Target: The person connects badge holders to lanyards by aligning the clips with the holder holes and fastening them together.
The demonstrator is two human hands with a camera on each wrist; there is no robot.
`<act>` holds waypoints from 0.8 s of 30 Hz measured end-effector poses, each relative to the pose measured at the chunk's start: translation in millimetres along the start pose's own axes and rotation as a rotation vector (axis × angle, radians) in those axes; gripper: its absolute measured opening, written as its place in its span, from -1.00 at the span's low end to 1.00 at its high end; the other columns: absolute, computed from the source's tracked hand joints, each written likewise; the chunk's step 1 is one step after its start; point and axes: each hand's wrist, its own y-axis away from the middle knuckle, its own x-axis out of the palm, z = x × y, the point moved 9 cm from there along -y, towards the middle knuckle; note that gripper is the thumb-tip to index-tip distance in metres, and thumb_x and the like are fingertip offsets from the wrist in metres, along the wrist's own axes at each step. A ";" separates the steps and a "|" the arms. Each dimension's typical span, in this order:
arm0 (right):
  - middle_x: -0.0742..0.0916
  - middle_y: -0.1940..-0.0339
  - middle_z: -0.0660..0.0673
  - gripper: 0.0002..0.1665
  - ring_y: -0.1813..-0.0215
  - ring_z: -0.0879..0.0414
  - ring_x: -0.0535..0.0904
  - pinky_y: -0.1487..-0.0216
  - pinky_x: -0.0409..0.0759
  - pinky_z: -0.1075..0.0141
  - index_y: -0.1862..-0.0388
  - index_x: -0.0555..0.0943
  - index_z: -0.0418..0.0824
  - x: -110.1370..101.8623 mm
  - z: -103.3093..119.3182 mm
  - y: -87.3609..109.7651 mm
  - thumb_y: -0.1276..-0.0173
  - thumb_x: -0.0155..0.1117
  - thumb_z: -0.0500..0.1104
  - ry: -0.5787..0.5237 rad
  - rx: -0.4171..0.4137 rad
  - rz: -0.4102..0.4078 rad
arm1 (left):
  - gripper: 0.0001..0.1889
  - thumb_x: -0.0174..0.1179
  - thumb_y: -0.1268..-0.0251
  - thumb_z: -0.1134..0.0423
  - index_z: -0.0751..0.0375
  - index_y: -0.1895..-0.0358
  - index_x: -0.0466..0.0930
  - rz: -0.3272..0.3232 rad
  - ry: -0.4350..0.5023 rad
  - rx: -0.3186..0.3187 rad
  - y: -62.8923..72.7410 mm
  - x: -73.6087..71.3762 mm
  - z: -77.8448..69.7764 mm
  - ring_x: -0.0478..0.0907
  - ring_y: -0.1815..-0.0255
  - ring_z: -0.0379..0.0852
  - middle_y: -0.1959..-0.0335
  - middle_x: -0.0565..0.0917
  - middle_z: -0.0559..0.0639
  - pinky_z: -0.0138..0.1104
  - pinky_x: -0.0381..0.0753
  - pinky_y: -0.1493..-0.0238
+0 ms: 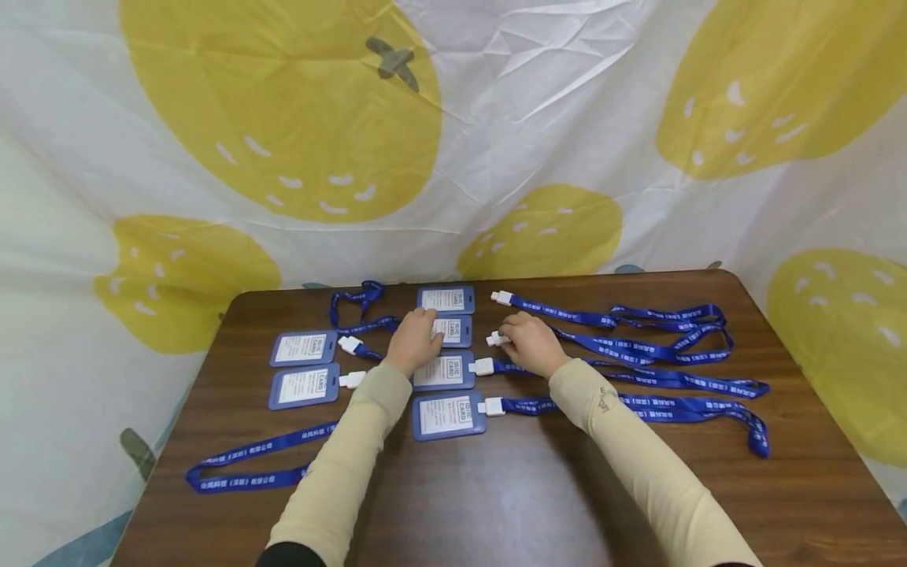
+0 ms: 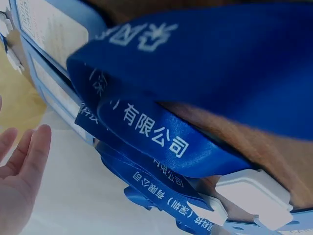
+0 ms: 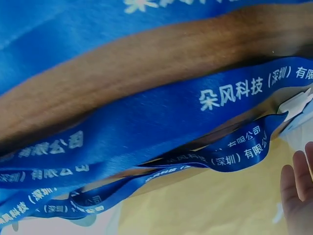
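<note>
In the head view, my left hand [image 1: 413, 343] is at the left end of a blue card holder [image 1: 457, 331], second from the back in the middle column, its thumb and fingers pinching that end. Across a small gap, my right hand [image 1: 533, 343] pinches a white lanyard clip [image 1: 497, 339] at its fingertips. A blue lanyard [image 1: 609, 346] with white lettering trails rightward from under this hand. Only outer fingers [image 2: 33, 154] of the left hand show in the left wrist view, and outer fingers [image 3: 299, 183] of the right hand in the right wrist view, both fairly straight.
Behind lie another card holder [image 1: 457, 298] and a separate clip [image 1: 502, 298]. Closer to me, two holders [image 1: 446, 416] are joined to clips on lanyards [image 1: 680, 409]. On the left are two more holders [image 1: 303, 348] with clips and lanyards [image 1: 244, 479]. A patterned curtain [image 1: 489, 142] hangs behind the table [image 1: 524, 496].
</note>
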 end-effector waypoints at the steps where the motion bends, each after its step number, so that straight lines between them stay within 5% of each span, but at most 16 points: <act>1: 0.66 0.34 -0.12 -0.83 0.25 -0.02 0.54 0.19 0.51 0.18 0.36 0.65 -0.29 1.1 0.0 -2.6 -0.02 0.37 -0.28 0.007 0.005 0.015 | -0.63 0.16 -0.13 0.31 0.44 0.01 0.45 0.006 0.004 0.004 -2.2 -0.6 -0.4 0.49 0.09 0.20 0.12 0.52 0.31 -0.10 0.44 0.00; 9: 0.67 0.22 -0.15 -0.71 0.13 -0.05 0.54 0.12 0.51 0.14 0.20 0.65 -0.28 19.5 -0.1 -10.6 -0.05 0.36 -0.25 0.091 0.011 0.099 | -0.56 0.14 -0.12 0.31 0.43 -0.09 0.41 0.073 -0.003 -0.003 -8.4 13.8 -0.2 0.44 -0.03 0.20 0.00 0.49 0.30 -0.11 0.38 -0.10; 24: 0.66 0.18 -0.14 -0.68 0.13 -0.06 0.52 0.18 0.51 0.11 0.16 0.66 -0.20 32.5 -6.8 -15.1 -0.03 0.33 -0.26 0.112 0.030 0.108 | -0.65 0.09 -0.14 0.32 0.19 -0.04 0.55 0.137 -0.070 -0.068 -16.5 27.2 2.7 0.42 -0.03 0.16 0.04 0.50 0.19 -0.04 0.48 0.03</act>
